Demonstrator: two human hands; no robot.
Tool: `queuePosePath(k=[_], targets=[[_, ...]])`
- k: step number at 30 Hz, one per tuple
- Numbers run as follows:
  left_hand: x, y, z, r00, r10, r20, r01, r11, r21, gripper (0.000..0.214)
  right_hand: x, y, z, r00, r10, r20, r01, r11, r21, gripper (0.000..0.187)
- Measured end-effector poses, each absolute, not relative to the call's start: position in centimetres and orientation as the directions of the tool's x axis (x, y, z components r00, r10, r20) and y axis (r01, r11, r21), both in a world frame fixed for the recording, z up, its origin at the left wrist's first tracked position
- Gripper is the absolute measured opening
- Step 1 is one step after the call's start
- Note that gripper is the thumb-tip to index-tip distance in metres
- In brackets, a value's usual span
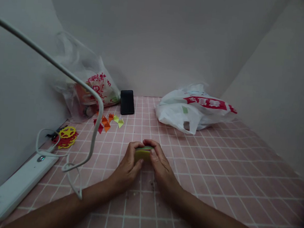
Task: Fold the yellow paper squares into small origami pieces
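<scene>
Your view is dim and slightly soft, its shadows faint, with the right corners darkening to black.

Left forearm (80, 206) and right forearm (204, 217) were angled inward from the lower edge. Left hand (129, 163) and right hand (160, 164) were held face to face at centre, fingers (156, 146) bent inward, nearly met on top. Thumbs (138, 165) were raised nearside, left one set lower.

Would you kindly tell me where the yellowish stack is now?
In the head view, the yellowish stack is just below centre, held between the left hand and right hand.
</scene>
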State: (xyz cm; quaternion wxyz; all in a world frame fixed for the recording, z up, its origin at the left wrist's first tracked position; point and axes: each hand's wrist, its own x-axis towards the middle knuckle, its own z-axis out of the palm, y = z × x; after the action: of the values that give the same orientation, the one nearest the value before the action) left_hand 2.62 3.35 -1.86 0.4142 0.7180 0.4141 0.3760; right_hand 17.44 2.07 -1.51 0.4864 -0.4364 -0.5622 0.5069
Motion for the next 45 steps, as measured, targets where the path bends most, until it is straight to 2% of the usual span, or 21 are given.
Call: queuePosePath(k=[6,11,14,19,23,26,28,30,33,34,37,39,41,45], targets=[[2.5,3.6,-2.0,0.366,0.915,0.167,0.32,-0.293,0.901,0.034,17.6,2.2,-1.8,-0.109,0.991,0.078,0.003,0.079,-0.997,0.044],[2.4,3.6,-1.6,0.37,0.916,0.156,0.308,-0.279,0.909,0.032,17.6,2.2,-1.8,-0.181,0.98,0.087,-0.003,0.088,-0.996,0.048],[2.1,3.7,-1.5,0.313,0.941,0.128,0.296,-0.225,0.928,0.03,17.8,2.5,-1.9,-0.174,0.982,0.075,-0.028,0.071,-0.997,0.048],[1.9,3.8,-2.0,0.277,0.96,0.044,0.164,-0.093,0.982,0.041,18.3,3.4,-2.3,-0.162,0.986,0.04,-0.105,0.023,-0.994,0.051],[1.8,4.1,-2.0,0.246,0.967,0.07,0.067,-0.089,0.994,0.05,18.8,3.8,-2.0,-0.129,0.992,0.003,-0.161,-0.018,-0.987,0.043],[1.4,4.5,-1.8,0.175,0.974,0.144,0.164,-0.173,0.971,0.039,19.1,4.1,-2.0,-0.041,0.999,-0.019,-0.129,-0.024,-0.991,0.037],[1.1,4.8,-1.8,0.221,0.952,0.214,0.309,-0.276,0.91,0.031,19.3,4.4,-2.1,0.001,1.0,-0.024,-0.087,-0.024,-0.996,0.034],[0.8,5.1,-1.9,0.346,0.898,0.271,0.437,-0.411,0.8,0.042,19.4,4.5,-2.2,0.014,0.999,-0.036,-0.061,-0.035,-0.998,0.032],[0.5,5.2,-2.2,0.518,0.808,0.279,0.526,-0.558,0.642,0.092,19.3,4.4,-2.1,-0.015,0.997,-0.073,-0.068,-0.074,-0.995,0.031],[0.4,5.2,-2.3,0.552,0.79,0.266,0.54,-0.582,0.608,0.103,19.3,4.4,-2.0,-0.038,0.995,-0.089,-0.078,-0.092,-0.993,0.031],[0.3,5.3,-2.4,0.613,0.76,0.216,0.57,-0.615,0.545,0.104,19.3,4.2,-1.7,-0.108,0.987,-0.122,-0.082,-0.131,-0.988,0.029],[0.3,5.3,-2.5,0.624,0.757,0.194,0.587,-0.618,0.523,0.099,19.4,4.2,-1.6,-0.118,0.987,-0.112,-0.013,-0.115,-0.993,0.026],[0.4,5.4,-2.7,0.615,0.765,0.189,0.611,-0.614,0.5,0.095,19.6,4.2,-1.7,-0.113,0.993,-0.047,0.167,-0.028,-0.986,0.024],[0.4,5.5,-3.3,0.604,0.78,0.163,0.652,-0.601,0.463,0.083,20.1,4.4,-1.7,-0.163,0.976,0.147,0.542,0.213,-0.813,0.029]])
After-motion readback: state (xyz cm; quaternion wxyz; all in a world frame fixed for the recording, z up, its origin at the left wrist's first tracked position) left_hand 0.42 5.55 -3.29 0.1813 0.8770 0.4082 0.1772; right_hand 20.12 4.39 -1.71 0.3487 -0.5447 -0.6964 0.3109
